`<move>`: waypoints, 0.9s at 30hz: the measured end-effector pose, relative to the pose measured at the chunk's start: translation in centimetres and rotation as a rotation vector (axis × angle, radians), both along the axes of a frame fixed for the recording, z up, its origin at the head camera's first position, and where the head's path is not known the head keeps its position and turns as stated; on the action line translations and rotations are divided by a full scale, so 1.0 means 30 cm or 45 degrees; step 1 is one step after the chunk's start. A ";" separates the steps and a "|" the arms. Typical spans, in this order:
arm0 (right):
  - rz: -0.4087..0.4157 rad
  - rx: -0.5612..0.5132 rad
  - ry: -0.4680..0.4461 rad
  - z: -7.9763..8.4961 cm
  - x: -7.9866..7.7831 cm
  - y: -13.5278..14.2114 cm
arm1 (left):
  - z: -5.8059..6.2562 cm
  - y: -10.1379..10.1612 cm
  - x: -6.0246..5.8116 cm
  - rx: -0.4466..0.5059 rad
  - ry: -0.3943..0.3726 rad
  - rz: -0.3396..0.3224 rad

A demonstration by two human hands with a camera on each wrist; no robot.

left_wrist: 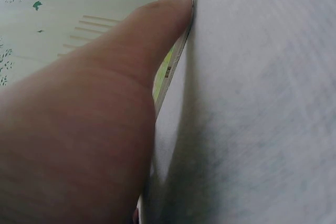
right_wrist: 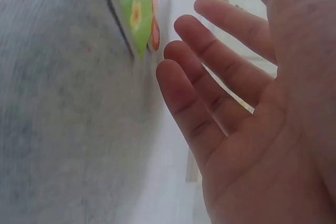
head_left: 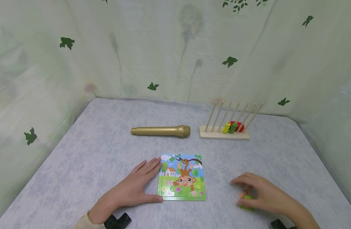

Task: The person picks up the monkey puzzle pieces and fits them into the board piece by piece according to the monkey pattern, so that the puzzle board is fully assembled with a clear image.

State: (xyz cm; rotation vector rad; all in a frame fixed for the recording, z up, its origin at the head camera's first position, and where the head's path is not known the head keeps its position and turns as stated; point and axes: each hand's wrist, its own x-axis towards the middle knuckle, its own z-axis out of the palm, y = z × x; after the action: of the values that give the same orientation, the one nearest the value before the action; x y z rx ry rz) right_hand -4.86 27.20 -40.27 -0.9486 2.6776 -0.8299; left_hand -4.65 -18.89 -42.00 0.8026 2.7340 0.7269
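Note:
A square jigsaw puzzle (head_left: 182, 175) lies flat on the table, printed with a monkey hanging from a branch above green grass. My left hand (head_left: 139, 184) lies against its left side, fingers straight near the upper left corner and thumb at the lower left corner. In the left wrist view the thumb (left_wrist: 168, 17) touches the puzzle's edge. To the right, my right hand (head_left: 261, 190) hovers around a small green-and-orange thing (head_left: 246, 202), partly hidden by the hand. Its exact kind is unclear. The right wrist view shows loosely spread fingers (right_wrist: 178, 82) holding nothing.
Behind the puzzle lies a gold microphone (head_left: 161, 131). Right of it stands a wooden peg rack (head_left: 224, 136) with several slanted rods, yellow beads (head_left: 226, 128), green beads (head_left: 233, 128) and a red block (head_left: 240, 126). A patterned curtain (head_left: 169, 47) hangs behind the cloth-covered table (head_left: 106, 149).

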 end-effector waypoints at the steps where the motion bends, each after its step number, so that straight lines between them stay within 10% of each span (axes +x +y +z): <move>1: -0.003 0.000 0.004 -0.002 0.003 0.005 | 0.000 0.000 0.000 0.003 -0.001 -0.001; 27: 0.020 0.089 -0.034 -0.004 -0.003 0.068 | 0.004 0.000 0.000 0.004 -0.018 -0.004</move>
State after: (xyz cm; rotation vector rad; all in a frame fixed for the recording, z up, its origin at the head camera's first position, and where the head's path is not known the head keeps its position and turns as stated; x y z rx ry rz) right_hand -4.95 29.23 -40.40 -0.9348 2.6547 -0.7358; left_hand -4.64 -18.88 -41.87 0.7989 2.7190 0.7335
